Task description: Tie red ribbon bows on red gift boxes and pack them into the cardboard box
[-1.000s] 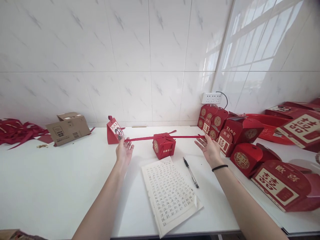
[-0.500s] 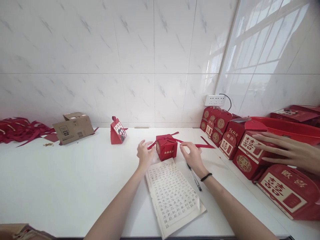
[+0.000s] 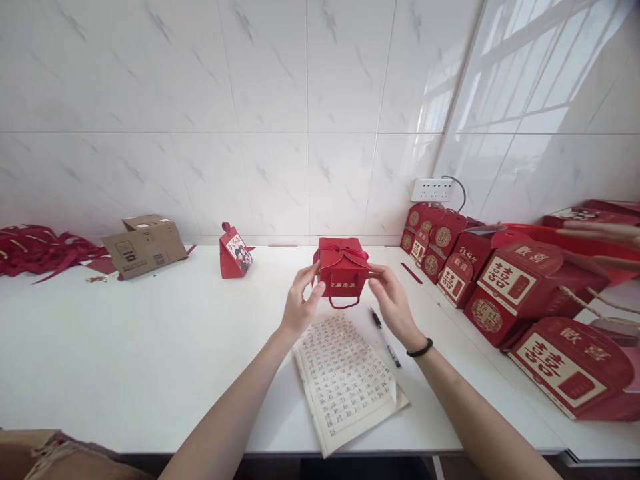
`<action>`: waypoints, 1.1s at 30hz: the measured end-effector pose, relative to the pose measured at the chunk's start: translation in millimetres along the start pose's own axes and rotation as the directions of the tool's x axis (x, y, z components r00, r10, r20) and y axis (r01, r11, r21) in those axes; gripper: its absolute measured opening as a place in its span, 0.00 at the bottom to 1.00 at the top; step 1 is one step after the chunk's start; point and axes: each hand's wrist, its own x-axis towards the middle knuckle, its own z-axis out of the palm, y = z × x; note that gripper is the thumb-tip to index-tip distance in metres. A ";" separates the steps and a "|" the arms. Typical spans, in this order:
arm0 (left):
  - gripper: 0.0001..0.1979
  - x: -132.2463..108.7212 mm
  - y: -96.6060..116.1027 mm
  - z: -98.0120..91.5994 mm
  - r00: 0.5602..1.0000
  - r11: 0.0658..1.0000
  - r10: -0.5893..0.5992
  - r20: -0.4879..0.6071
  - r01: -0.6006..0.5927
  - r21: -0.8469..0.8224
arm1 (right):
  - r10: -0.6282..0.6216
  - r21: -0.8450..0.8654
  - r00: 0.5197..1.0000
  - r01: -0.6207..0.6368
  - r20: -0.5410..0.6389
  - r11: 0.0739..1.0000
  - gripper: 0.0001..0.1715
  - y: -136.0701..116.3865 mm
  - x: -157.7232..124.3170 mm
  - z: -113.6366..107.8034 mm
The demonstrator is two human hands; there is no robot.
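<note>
Between my two hands is a small red gift box (image 3: 343, 283) with gold lettering on its front. A dark red ribbon (image 3: 345, 251) lies knotted across its folded top, and a red cord handle (image 3: 344, 307) hangs down at the front. My left hand (image 3: 303, 299) grips the box's left side, thumb at the front corner. On the opposite side my right hand (image 3: 393, 300) presses its fingers against the box; its wrist wears a black band. Below lies a handwritten notebook (image 3: 350, 387), with a black pen (image 3: 385, 338) to its right.
Several red boxes (image 3: 555, 380) line the right side, before a red basin (image 3: 523, 231). Another person's blurred arm reaches in there. A small peaked red box (image 3: 233, 257), a cardboard box (image 3: 145, 247) and a ribbon heap (image 3: 45, 250) sit left. A power strip (image 3: 433, 190) is on the wall.
My hands have moved from the ribbon ends onto the box's sides. The box appears raised and turned, its handle now hanging in front. At right, the other person's hand has shifted and blurred.
</note>
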 end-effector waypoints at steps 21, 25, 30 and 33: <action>0.12 13.8 10.0 -48.7 0.720 0.912 -0.319 0.617 0.409 -0.005 | 0.332 -0.061 0.711 -0.378 0.619 0.924 0.24 -6.8 2.0 -19.2; 0.12 12.0 10.6 -45.0 0.730 0.917 -0.329 0.599 0.399 0.017 | 0.314 0.022 0.632 -0.465 0.709 0.885 0.24 -5.8 1.0 -18.9; 0.16 10.8 12.8 -40.4 0.765 0.930 -0.345 0.544 0.357 0.087 | 0.408 0.016 0.666 -0.533 0.624 0.846 0.24 -3.0 2.3 -20.6; 0.17 10.2 11.6 -37.5 0.796 0.923 -0.361 0.486 0.379 0.065 | 0.432 0.051 0.728 -0.537 0.533 0.842 0.25 -3.4 3.2 -20.7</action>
